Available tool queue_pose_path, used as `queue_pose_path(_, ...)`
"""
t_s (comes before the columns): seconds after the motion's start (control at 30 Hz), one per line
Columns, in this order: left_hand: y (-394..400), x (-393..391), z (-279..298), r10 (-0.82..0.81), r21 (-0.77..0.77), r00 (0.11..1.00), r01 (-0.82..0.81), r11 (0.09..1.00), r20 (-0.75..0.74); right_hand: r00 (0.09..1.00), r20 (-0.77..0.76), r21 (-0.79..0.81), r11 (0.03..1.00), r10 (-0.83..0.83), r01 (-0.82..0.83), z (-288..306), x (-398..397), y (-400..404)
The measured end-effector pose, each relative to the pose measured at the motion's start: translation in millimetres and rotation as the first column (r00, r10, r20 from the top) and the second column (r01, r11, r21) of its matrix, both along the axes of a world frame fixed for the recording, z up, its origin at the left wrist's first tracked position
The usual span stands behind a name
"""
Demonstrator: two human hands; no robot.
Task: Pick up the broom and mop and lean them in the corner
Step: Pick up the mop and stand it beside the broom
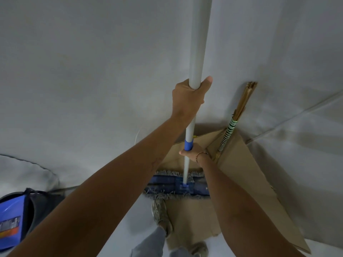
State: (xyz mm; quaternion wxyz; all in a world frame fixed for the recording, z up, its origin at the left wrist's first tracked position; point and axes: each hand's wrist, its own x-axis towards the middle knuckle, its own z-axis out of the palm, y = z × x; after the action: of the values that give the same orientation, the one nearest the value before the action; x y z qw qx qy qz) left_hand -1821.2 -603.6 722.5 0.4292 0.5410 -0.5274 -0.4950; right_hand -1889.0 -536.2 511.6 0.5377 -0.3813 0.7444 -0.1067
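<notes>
Blue plastic bucket (11,219) sits far left. The left hand (187,98) wraps the grey-handled mop (199,43) high up; the right hand (193,152) clasps its blue collar. Rightward, the striped-handled straw broom (230,127) leans in the corner (apparently touching cardboard (246,175)).

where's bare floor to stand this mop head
Bare grey floor lies left of the blue fringed mop head, between it and the blue bucket. Right is crowded: brown cardboard sheets and the striped-handled straw broom fill the corner.
</notes>
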Motion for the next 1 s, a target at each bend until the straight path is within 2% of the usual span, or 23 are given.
queue_pose_path(0.1,-6.0,8.6,-7.4,-0.126,-0.034,0.990,0.128,0.991,0.058,1.000,-0.016,-0.009,1.000,0.015,-0.015,-2.7,0.1,-4.6)
queue_pose_path(0.17,-8.0,11.3,-9.4,-0.150,-0.051,0.985,0.154,0.987,0.083,1.000,-0.028,-0.021,1.000,0.012,-0.012,-3.3,2.4,-5.5)
queue_pose_path(0.53,-16.8,3.6,-9.1,-0.073,-0.092,0.989,0.085,0.992,0.125,0.980,-0.068,0.012,0.983,0.186,-0.185,8.8,-6.5,-18.8)
queue_pose_path(0.83,-21.7,7.5,-17.1,-0.085,-0.087,0.990,0.095,0.992,0.115,0.997,-0.006,0.006,0.997,0.080,-0.080,3.2,-3.1,-14.1)
queue_pose_path(1.0,-16.5,12.0,-9.9,-0.144,-0.051,0.986,0.148,0.988,0.082,0.996,-0.064,-0.032,0.998,0.060,-0.062,30.5,-2.0,-6.8)
